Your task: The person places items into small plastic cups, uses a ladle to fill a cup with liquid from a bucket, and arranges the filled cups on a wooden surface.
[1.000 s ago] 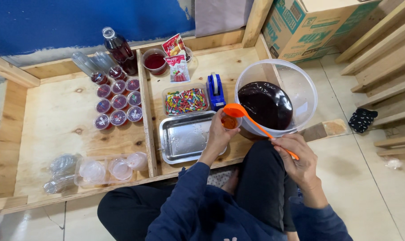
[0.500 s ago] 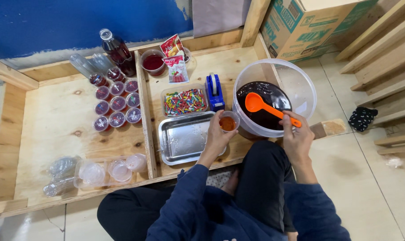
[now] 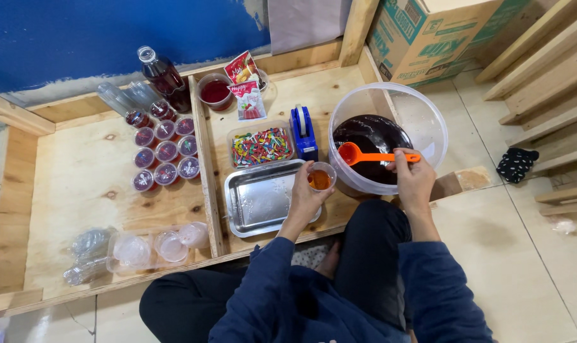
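My left hand (image 3: 305, 198) holds a small clear cup (image 3: 321, 176) with reddish liquid, just above the far right corner of a metal tray (image 3: 253, 206). My right hand (image 3: 413, 180) grips the handle of an orange ladle (image 3: 374, 155), whose bowl rests over the dark red liquid in a large clear bucket (image 3: 422, 117). The cup sits just left of the bucket's rim.
Several filled small cups (image 3: 164, 152) stand in rows on the left wooden board, by a dark bottle (image 3: 164, 76). Empty cups (image 3: 155, 246) lie near the front edge. A box of coloured pieces (image 3: 261, 146), blue tape dispenser (image 3: 303, 131), red-liquid cup (image 3: 214, 91), sachets (image 3: 245, 86) and cardboard box (image 3: 428, 32) surround.
The ladle has gone from over the small cup back to the bucket and now lies lower across the liquid. My left hand has moved the filled cup slightly left, away from the bucket.
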